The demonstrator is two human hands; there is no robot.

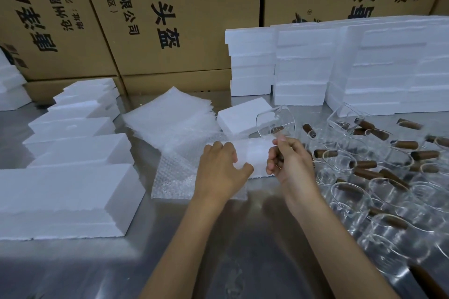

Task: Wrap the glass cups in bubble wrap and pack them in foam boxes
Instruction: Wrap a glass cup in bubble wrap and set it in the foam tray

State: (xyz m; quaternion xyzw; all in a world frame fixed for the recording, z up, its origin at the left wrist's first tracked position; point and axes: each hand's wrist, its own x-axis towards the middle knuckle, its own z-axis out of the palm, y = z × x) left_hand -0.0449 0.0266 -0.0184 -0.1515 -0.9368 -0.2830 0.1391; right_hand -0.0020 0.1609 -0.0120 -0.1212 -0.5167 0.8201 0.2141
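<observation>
I see bare steel tabletop (218, 238) only near me; foam boxes (73, 192) crowd the left, glass cups (379, 192) the right. My left hand (220, 167) grips a foam piece (255, 153) over bubble wrap (175, 172). My right hand (290, 161) pinches a glass cup (275, 120), raised. Cardboard cartons (170, 19) wall the far side.
</observation>
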